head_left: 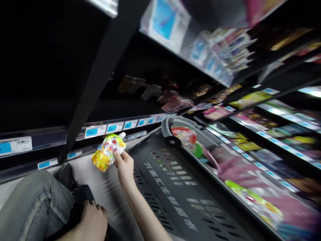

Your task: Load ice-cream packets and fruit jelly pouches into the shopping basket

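Observation:
My right hand (pixel 124 165) grips a spouted jelly pouch (pixel 108 151), yellow and green with a white cap, by its edge. The pouch is held above the pale floor, in front of the low shelf's price rail. Low at the left, my left hand (pixel 93 219) is closed beside my bent knee, against something dark; what its fingers hold, if anything, is hidden. Just right of my right forearm stands a dark grey shopping basket (pixel 165 180) with white lettering. Inside lie a similar green-and-yellow pouch (pixel 253 201), pink packaging (pixel 250 177) and a round red package (pixel 184 135).
Dark shelving rises ahead and to the left, with a price-tag rail (pixel 115 127) low down. Several clear bags (pixel 175 100) lie deep on a shelf. Along the right, shelves (pixel 265 140) hold colourful packets, blurred. A shelf edge (pixel 180 50) juts out overhead.

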Demonstrator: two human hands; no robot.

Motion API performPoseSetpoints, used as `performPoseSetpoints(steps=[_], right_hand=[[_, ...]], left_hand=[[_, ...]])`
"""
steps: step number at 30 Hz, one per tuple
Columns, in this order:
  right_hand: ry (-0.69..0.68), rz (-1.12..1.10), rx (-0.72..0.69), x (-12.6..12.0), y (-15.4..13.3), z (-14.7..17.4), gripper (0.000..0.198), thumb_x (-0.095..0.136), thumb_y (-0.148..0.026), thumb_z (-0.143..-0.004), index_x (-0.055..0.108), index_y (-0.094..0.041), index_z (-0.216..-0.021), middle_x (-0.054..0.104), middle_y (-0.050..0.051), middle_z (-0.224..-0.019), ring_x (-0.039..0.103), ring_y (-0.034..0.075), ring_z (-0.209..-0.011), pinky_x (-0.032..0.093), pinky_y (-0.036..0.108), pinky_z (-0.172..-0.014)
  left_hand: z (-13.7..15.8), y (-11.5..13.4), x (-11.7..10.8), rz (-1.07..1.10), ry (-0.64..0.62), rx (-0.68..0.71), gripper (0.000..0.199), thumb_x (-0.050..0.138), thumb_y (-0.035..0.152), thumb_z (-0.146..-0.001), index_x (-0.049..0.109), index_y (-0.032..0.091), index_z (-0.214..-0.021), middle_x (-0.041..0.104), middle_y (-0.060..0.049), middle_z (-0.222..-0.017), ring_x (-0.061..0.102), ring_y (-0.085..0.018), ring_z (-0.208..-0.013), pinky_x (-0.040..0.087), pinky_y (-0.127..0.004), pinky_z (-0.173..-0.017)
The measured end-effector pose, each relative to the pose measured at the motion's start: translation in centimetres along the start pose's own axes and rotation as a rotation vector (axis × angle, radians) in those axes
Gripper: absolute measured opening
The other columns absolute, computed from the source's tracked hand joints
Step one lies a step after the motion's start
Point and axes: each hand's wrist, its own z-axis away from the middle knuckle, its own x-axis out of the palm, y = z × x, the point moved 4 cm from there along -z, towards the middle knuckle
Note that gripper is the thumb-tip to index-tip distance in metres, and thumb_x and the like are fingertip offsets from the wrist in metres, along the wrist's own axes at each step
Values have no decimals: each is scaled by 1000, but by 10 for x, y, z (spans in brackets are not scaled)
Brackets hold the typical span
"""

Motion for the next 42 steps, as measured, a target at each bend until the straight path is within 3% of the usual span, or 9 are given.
performPoseSetpoints(steps=[5, 9, 12, 16, 21, 27, 35, 39, 42], right_hand=[[-69, -251, 240, -71, 4, 78, 43, 68, -44, -63, 60, -9, -86, 51, 0, -59, 24, 3, -41, 17, 18, -39], [-22, -360, 240, -99, 9, 106, 41, 69, -43, -64, 62, -11, -88, 56, 2, -65, 27, 2, -39, 19, 17, -37], [-80, -330, 250, -96, 13, 112, 39, 67, -46, -66, 60, -10, -82, 49, -2, -55, 28, 2, -34, 20, 17, -33], [-142, -307, 238, -88, 9, 113, 43, 62, -52, -69, 56, -10, -74, 45, -3, -51, 30, 2, -32, 22, 16, -31], [-127, -382, 142, -94, 4, 112, 38, 57, -46, -77, 47, -13, -62, 40, -4, -44, 37, 5, -37, 29, 16, -39], [-122, -598, 166, -92, 14, 107, 34, 68, -39, -68, 61, -16, -91, 63, 5, -88, 58, 16, -80, 46, 27, -74], [-25, -700, 371, -84, 16, 115, 40, 78, -32, -53, 54, -14, -79, 63, 4, -70, 59, 16, -57, 50, 30, -57], [0, -738, 400, -80, 11, 118, 41, 78, -34, -53, 52, -14, -77, 61, 3, -65, 55, 14, -51, 48, 26, -51], [-27, -794, 432, -77, 9, 124, 42, 77, -39, -55, 52, -15, -77, 57, 0, -62, 50, 10, -46, 44, 23, -48]], left_hand=[[19, 2, -25, 247, 70, 181, 68, 66, 49, -62, 55, 10, -116, 57, -20, -112, 51, -39, -102, 38, -50, -86], [20, 14, -29, 1043, -174, 462, 64, 73, 40, -60, 51, 18, -117, 59, -7, -110, 54, -24, -102, 41, -35, -90], [14, 18, -20, 1500, -204, 359, 55, 74, 31, -62, 52, 10, -108, 62, -10, -98, 59, -21, -89, 48, -32, -81], [14, 19, -11, 1505, -159, 238, 41, 72, 30, -64, 56, 6, -93, 63, -11, -77, 61, -20, -64, 50, -27, -52], [17, 20, -16, 1468, -138, 246, 42, 71, 30, -64, 59, 4, -94, 64, -13, -77, 61, -19, -61, 50, -28, -50], [16, 14, -14, 1305, -63, 266, 42, 71, 36, -64, 61, 5, -91, 66, -11, -80, 61, -18, -65, 49, -26, -59], [21, 20, -17, 1010, -31, 248, 37, 66, 39, -69, 61, 5, -85, 63, -5, -74, 56, -15, -64, 44, -21, -57], [23, 21, -16, 1213, -188, 289, 38, 71, 34, -65, 61, 8, -91, 64, -6, -76, 58, -15, -64, 45, -23, -59], [33, 30, -7, 1572, -625, 358, 59, 63, 52, -67, 58, 10, -108, 62, -13, -94, 60, -21, -80, 47, -34, -72]])
